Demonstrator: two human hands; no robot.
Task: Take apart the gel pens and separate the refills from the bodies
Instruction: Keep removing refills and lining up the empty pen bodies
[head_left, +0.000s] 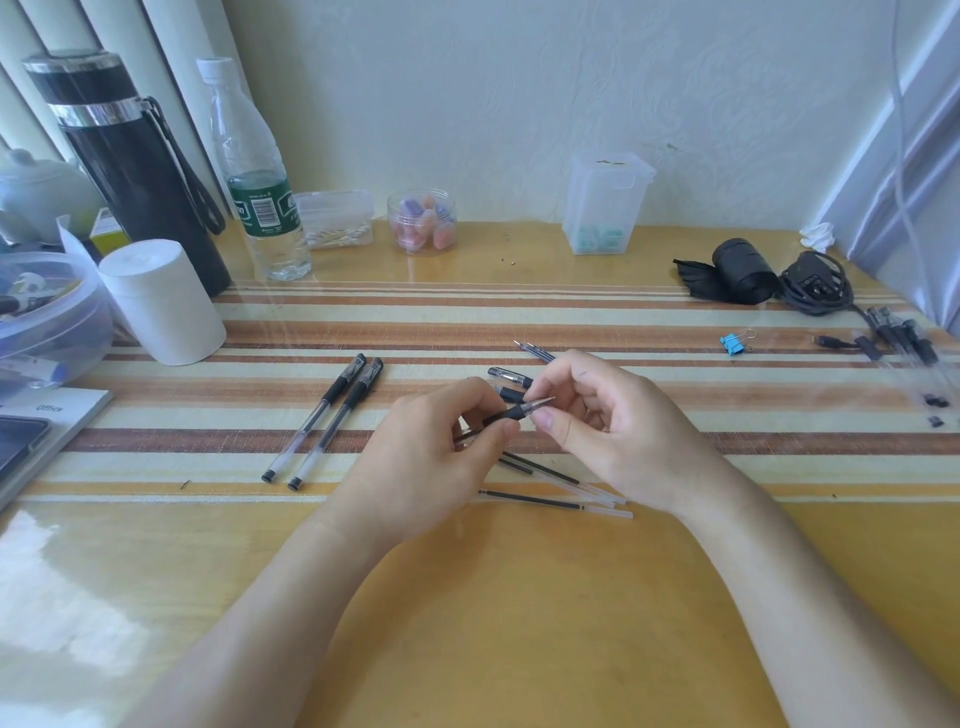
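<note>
While L hand (441, 441) pinches gel pen (511, 413) at black grip, R hand (597, 415) fingertips close on its clear tip. Loose refills (540, 500) lie nearer than pen; two capped pens (324, 421) to its left; blue binder clip (733, 343) beyond, right.

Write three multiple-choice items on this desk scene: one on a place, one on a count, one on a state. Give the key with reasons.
1. Where does the blue binder clip lie?
A. right of the hands
B. beside the black flask
C. inside the round jar

2. How many capped pens lie side by side left of the hands?
A. one
B. two
C. four

3. What state is the pen in the hands in?
A. capped
B. uncapped, tip bare
C. lying untouched

Key: 1 A, it sits on the striped mat to the right; 2 B, a pair lies parallel; 3 B, left hand and right hand pinch it, point exposed.
</note>
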